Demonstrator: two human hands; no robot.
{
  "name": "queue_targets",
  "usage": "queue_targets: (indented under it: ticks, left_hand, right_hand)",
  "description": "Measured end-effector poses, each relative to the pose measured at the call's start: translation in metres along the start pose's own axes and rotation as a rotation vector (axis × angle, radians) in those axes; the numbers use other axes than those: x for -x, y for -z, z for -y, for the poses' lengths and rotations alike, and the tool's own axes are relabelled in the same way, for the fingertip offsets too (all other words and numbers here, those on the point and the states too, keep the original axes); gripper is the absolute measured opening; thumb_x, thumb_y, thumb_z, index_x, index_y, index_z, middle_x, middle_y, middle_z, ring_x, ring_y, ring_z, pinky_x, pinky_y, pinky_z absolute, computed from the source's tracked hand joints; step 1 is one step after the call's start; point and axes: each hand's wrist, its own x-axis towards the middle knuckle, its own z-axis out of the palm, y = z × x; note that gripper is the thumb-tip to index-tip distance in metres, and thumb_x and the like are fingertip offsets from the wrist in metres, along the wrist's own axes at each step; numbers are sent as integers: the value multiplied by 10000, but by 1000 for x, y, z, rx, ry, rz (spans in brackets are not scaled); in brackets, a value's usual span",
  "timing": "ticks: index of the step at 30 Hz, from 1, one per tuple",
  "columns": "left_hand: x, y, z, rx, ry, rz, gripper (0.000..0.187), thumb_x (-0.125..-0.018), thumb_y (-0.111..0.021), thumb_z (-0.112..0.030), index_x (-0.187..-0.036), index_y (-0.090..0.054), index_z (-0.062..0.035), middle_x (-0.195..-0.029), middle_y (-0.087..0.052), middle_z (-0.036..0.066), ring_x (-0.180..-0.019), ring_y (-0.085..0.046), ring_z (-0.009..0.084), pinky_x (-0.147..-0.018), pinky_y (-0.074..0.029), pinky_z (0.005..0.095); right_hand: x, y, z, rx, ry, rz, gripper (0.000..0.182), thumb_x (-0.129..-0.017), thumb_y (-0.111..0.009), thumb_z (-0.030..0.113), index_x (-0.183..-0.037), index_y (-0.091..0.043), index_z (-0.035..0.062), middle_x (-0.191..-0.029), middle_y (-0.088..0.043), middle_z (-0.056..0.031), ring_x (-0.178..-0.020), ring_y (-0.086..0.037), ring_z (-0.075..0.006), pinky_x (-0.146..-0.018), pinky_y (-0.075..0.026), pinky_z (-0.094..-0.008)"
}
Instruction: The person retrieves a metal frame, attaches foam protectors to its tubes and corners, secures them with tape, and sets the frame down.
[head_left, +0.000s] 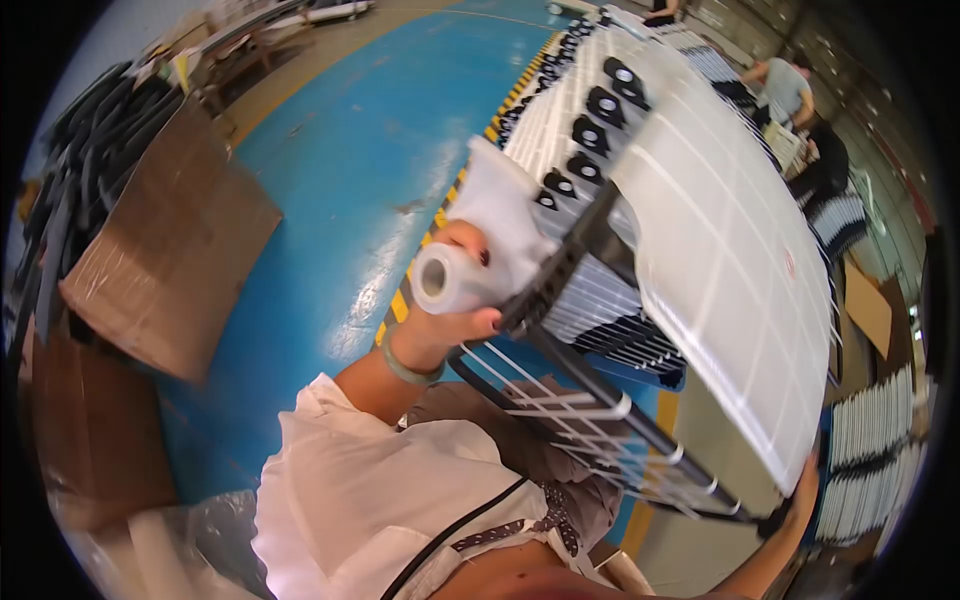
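Note:
My left hand (440,325) is wrapped around a roll of stretch film (460,280), whose hollow core end faces me. A loose, whitish stretch of film (495,195) rises from the roll. Close by my left thumb is the upper corner of a black metal frame (575,350) strung with white straps, tilted in front of my body. A large white panel (730,270) with a grid of pale lines slopes along the frame's right side. My right hand (797,510) grips the lower right corner where the frame and panel meet; its fingers are partly hidden.
Stacked frames with black end pieces (590,130) stand beyond the panel. At the left, a large cardboard sheet (180,240) leans by dark tubes (100,140). More stacked white pieces (870,430) are at the right. A co-worker (785,90) bends over at the back right.

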Motion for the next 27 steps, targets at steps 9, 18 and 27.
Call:
queue_targets:
  ticks: [9,18,27]
  left_hand:
    - [1,-14,10,299,164,123,472,-674,-800,-201,-967,-431,-160,-1180,-489,234,-1114,-489,352,-896,-414,443]
    - [-4,-71,70,648,429,199,432,-682,-794,-169,-941,-449,-157,-1240,-451,236,-1169,-454,334,-951,-389,413]
    - [-12,-157,134,995,554,357,393,-690,-788,-136,-915,-466,-154,-1300,-414,239,-1224,-419,317,-1005,-364,383]
  right_hand:
    - [227,5,-43,27,-158,-579,507,-960,-414,395,-1098,-562,-70,-1017,-607,-120,-905,-564,-175,-788,-442,-297]
    - [450,-33,-50,-159,-409,-927,382,-954,-462,329,-952,-599,-28,-822,-579,-15,-744,-508,-92,-671,-401,-247]
    - [542,-69,4,-308,-643,-1303,405,-915,-528,365,-1015,-602,-21,-904,-594,-21,-820,-515,-95,-729,-406,-241]
